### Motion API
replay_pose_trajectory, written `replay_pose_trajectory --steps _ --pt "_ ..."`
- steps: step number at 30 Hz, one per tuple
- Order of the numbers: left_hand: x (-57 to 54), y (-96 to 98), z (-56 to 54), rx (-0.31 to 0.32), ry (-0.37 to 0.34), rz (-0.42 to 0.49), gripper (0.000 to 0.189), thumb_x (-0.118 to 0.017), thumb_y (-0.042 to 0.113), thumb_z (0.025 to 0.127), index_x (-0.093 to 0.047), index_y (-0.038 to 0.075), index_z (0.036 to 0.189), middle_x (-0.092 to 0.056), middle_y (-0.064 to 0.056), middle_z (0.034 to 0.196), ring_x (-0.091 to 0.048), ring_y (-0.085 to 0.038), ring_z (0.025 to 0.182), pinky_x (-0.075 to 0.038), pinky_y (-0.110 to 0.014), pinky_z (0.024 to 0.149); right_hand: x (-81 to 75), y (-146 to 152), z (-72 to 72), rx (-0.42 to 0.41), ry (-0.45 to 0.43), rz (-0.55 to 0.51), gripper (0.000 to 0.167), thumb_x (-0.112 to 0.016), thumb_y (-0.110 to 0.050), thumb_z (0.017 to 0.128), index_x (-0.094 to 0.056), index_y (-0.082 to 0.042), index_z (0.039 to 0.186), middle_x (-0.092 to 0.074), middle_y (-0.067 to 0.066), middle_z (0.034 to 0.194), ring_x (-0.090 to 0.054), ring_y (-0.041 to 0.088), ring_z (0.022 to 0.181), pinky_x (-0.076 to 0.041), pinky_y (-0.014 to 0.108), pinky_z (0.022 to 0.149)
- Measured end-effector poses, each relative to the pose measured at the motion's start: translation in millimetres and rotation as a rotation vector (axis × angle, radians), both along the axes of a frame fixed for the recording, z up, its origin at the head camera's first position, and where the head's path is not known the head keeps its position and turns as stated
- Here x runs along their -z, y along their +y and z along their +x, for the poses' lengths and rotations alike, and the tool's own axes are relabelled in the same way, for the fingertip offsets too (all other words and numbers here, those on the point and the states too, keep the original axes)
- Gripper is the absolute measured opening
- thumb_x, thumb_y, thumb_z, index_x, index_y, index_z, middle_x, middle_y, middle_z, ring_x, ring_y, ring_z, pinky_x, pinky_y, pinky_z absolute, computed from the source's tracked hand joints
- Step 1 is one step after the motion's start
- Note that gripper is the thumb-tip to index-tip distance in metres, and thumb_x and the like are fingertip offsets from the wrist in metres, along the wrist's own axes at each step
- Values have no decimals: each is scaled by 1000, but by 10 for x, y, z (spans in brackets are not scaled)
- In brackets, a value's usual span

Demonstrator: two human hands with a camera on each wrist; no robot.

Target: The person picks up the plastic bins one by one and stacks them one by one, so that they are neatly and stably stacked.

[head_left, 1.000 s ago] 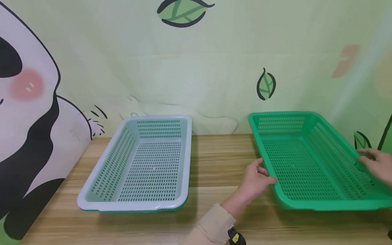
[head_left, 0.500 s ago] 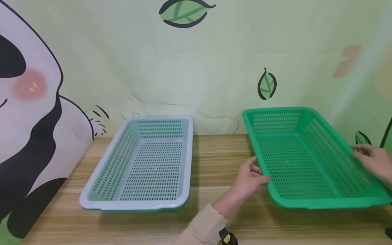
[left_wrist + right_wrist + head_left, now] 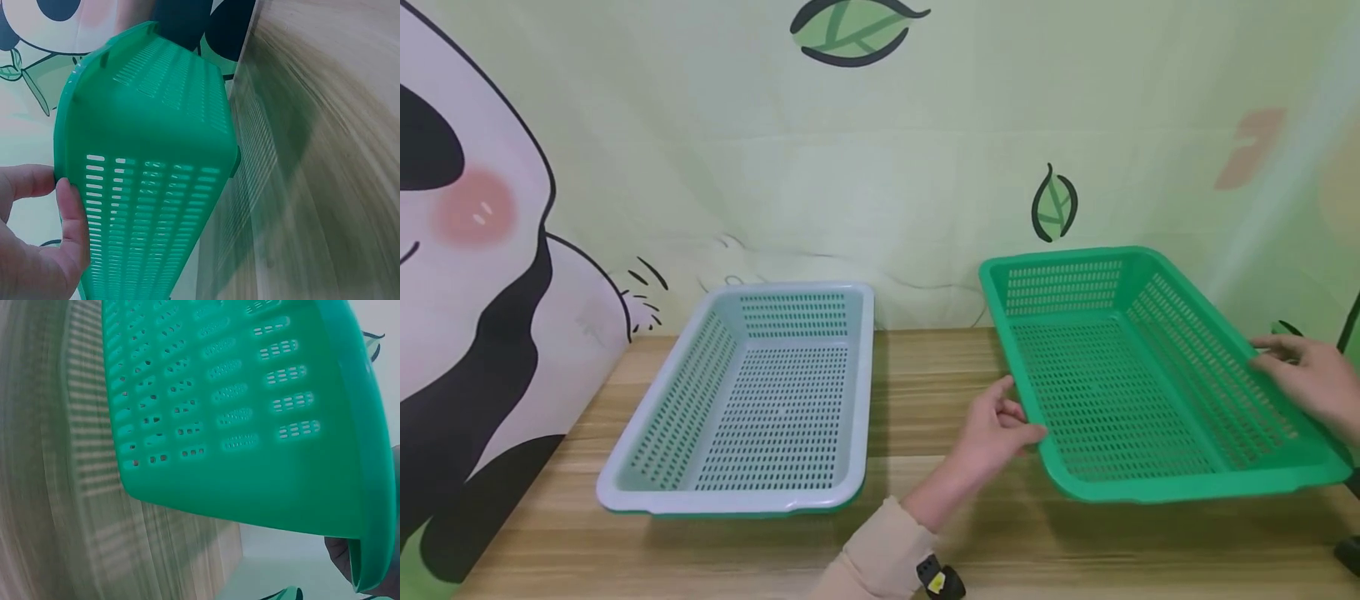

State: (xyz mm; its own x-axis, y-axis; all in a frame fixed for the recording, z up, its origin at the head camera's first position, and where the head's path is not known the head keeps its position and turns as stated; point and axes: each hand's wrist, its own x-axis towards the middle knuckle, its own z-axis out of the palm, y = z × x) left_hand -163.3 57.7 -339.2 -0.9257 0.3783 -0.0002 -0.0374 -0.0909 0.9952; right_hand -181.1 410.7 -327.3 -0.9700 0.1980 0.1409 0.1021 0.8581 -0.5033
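Observation:
A green rectangular plastic basket (image 3: 1101,392) with slotted sides and floor is held level-ish above the table, nothing inside it. My left hand (image 3: 988,429) pinches its left rim; in the left wrist view the thumb and a finger of that hand (image 3: 53,231) grip the edge from both sides. At the opposite rim, my right hand (image 3: 1311,379) holds the right side, its fingers partly hidden by the edge. The right wrist view shows the basket's slotted wall (image 3: 206,425) raised over the wood, with only bits of the hand (image 3: 339,555) showing past the rim.
Left of the hands a second basket (image 3: 863,392), pale inside with a green underside, stands on the wooden table (image 3: 925,375). A printed backdrop (image 3: 925,167) with a panda and leaves rises right behind the table.
Both hands have moved the green basket to the left and raised it higher. The pale basket stays where it was on the table.

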Motion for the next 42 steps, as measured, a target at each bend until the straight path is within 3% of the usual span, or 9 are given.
replay_pose_trajectory --steps 14,24,33,37,42 --pt "-175 -235 3 -18 -48 -23 70 -61 -6 79 -28 -1 140 -45 1 82 -47 -6 67 -48 -23 60 -45 -241 21 -36 6 -36 46 -39 -18 95 -39 17 125 -48 31 101 -51 39 79 -43 36 54" --pt "-191 -333 -6 -69 -27 -60 70 -63 -7 75 -33 -2 137 -48 -1 79 -49 -9 65 -49 -23 55 -55 -373 -4 -25 -24 -63 49 -34 -21 96 -35 15 129 -44 32 107 -43 47 94 -40 45 64" --pt "-268 -416 -19 -120 94 -185 61 -68 4 76 -44 2 132 -51 -2 78 -50 -7 58 -52 -27 54 -145 -476 0 -53 -11 -58 50 -36 -23 96 -38 15 128 -46 31 107 -47 43 90 -41 42 62" --pt "-319 -473 -11 -134 114 -199 61 -69 1 73 -47 2 130 -52 -3 75 -51 -8 57 -52 -27 54 -198 -531 -1 -70 -15 -80 50 -36 -23 96 -37 15 128 -46 31 108 -50 37 85 -40 35 59" --pt "-376 -566 -26 -143 119 -224 61 -68 0 72 -47 1 129 -54 -4 74 -52 -7 58 -50 -23 53 -263 -606 -1 -81 -28 -148 53 -36 -26 96 -34 12 132 -47 29 108 -55 17 66 -46 31 52"
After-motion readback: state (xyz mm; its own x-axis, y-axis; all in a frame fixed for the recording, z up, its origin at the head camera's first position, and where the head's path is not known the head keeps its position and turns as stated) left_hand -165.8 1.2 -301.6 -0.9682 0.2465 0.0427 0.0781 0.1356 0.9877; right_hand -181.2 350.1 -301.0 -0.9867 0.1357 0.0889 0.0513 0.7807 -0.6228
